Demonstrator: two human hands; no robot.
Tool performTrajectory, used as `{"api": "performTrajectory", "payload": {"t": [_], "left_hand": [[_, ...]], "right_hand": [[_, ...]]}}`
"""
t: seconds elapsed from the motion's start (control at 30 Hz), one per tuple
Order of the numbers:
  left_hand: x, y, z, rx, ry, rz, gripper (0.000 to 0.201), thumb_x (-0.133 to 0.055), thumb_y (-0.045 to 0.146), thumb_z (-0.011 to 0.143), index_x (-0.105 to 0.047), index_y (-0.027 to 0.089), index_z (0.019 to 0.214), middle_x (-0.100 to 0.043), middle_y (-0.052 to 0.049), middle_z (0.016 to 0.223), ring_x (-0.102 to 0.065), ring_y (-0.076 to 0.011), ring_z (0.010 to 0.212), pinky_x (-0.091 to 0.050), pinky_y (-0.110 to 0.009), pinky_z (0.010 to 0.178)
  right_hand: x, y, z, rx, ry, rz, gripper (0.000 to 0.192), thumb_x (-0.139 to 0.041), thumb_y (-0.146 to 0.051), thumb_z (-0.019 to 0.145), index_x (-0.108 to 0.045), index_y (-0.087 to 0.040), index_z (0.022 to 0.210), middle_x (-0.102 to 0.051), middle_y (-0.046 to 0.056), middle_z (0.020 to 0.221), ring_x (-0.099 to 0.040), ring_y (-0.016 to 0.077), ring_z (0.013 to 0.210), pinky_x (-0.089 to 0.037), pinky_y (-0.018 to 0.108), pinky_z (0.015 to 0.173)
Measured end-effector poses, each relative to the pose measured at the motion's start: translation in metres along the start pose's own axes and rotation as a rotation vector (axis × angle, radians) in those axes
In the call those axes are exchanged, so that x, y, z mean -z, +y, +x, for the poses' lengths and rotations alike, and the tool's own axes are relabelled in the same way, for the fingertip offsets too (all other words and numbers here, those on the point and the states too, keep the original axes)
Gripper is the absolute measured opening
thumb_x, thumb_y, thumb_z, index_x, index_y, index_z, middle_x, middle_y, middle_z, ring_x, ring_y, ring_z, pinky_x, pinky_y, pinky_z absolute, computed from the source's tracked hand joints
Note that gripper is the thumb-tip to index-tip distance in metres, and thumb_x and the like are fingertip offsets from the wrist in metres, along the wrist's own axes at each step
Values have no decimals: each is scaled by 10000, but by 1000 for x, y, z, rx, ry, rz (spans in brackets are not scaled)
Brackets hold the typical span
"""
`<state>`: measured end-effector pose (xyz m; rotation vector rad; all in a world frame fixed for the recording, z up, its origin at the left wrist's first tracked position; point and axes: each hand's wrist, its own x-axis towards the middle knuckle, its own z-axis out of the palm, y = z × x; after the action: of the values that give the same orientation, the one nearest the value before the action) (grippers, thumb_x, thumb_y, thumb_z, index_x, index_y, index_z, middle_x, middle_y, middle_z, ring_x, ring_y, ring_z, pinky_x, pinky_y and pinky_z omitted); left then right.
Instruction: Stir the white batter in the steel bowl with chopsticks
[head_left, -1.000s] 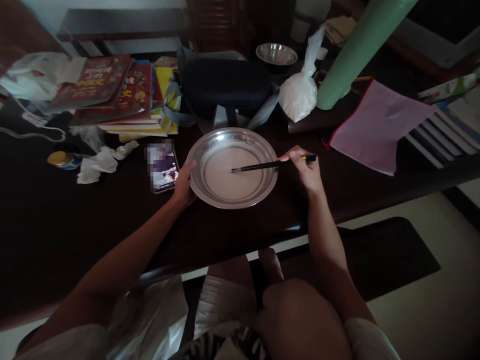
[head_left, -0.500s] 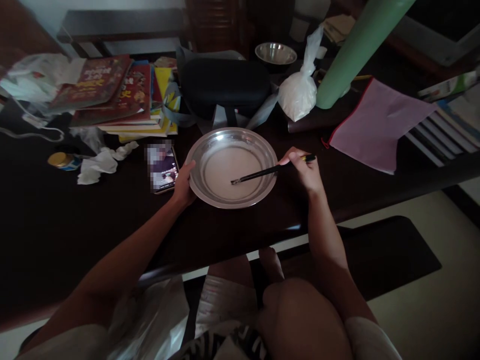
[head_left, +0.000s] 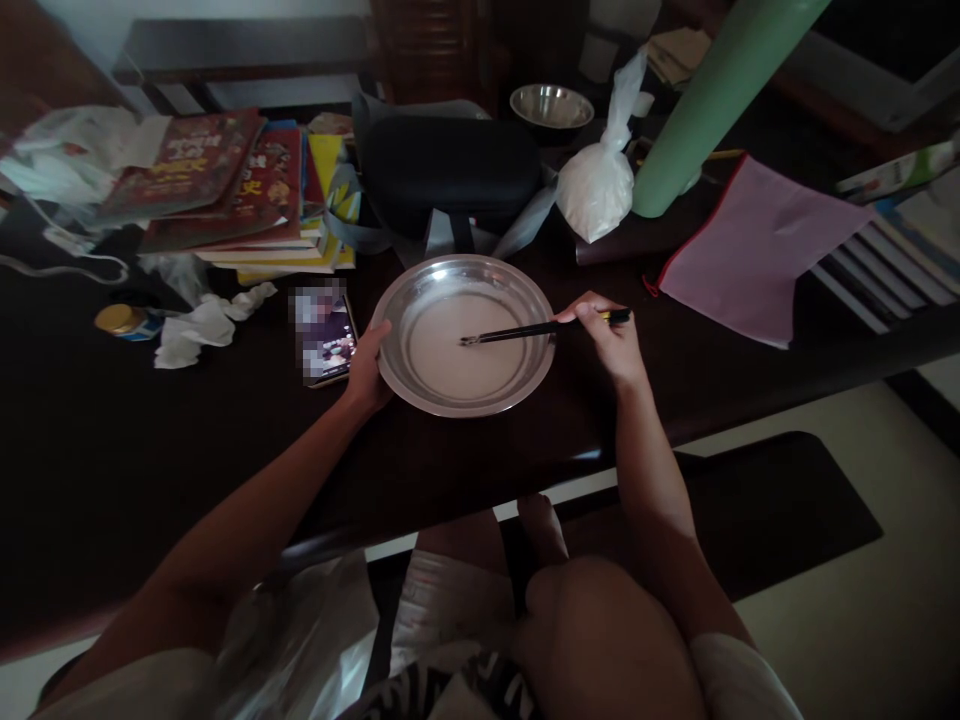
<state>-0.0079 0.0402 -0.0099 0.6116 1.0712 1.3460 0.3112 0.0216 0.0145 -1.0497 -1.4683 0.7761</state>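
A dark table (head_left: 112, 450) fills most of the view, cluttered along its far side. A green roll (head_left: 720, 95) leans at far right, with a pink pouch (head_left: 750, 250) laid right of centre and a stack of books (head_left: 240, 190) at far left. A black case (head_left: 450, 175) sits behind the pan. The steel pan (head_left: 420, 385), near the table's near edge at centre, is filled shallowly with pale milky liquid. A tied bag (head_left: 596, 190) of white powder is set just beyond it, and a small steel bowl (head_left: 551, 105), contents not visible, farther back. A phone (head_left: 324, 335) lies just left of the pan. The pan's left rim is gripped by the left hand (head_left: 367, 375), fingers curled. Chopsticks (head_left: 517, 331) are pinched by the right hand (head_left: 615, 345), tips dipped in the liquid.
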Motion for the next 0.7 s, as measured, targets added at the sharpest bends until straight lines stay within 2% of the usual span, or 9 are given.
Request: {"api": "performTrajectory", "payload": {"t": [0.1,0.23,0.4,0.47,0.57,0.7], "left_hand": [[0,0,0,16,21,-11,76,-683,259,857,-701,199,814,-759,-38,749,-771,-249,924,-638,-313,834],[0,0,0,30,15,-7,80,-673,268,869,-711,203,842,-759,-20,742,-767,-238,905,-641,-308,820],[-2,1,-1,12,16,4,106,-703,297,863,-683,205,815,-746,-25,731,-766,-256,911,-636,-343,856],[-5,3,-3,18,16,7,111,-687,280,878,-675,195,809,-743,-33,730,-766,-264,915,-630,-363,879],[-9,7,-6,34,27,16,113,-652,246,898,-675,185,806,-747,-40,736,-767,-258,881,-625,-370,894],[-11,10,-8,53,53,15,119,-603,211,929,-690,179,854,-765,-36,761,-764,-241,895,-621,-351,905]], "right_hand": [[2,2,-1,2,42,34,354,-662,-564,931,-791,-303,730,-730,-12,724,-710,178,742,-550,385,797],[0,1,-1,-9,-77,-18,347,-668,-590,916,-807,-303,780,-757,1,786,-727,199,821,-558,400,841],[0,0,0,9,57,17,355,-662,-577,925,-791,-303,741,-736,-14,729,-716,179,759,-555,377,810],[0,0,-1,-1,16,31,362,-656,-576,930,-793,-302,738,-731,-15,721,-711,172,739,-555,370,799],[-1,0,0,-13,-70,-18,378,-661,-619,907,-798,-292,774,-754,-1,778,-722,185,810,-564,385,851],[0,2,0,0,50,-20,402,-657,-634,902,-779,-286,740,-737,-5,749,-721,188,794,-566,391,840]]}}
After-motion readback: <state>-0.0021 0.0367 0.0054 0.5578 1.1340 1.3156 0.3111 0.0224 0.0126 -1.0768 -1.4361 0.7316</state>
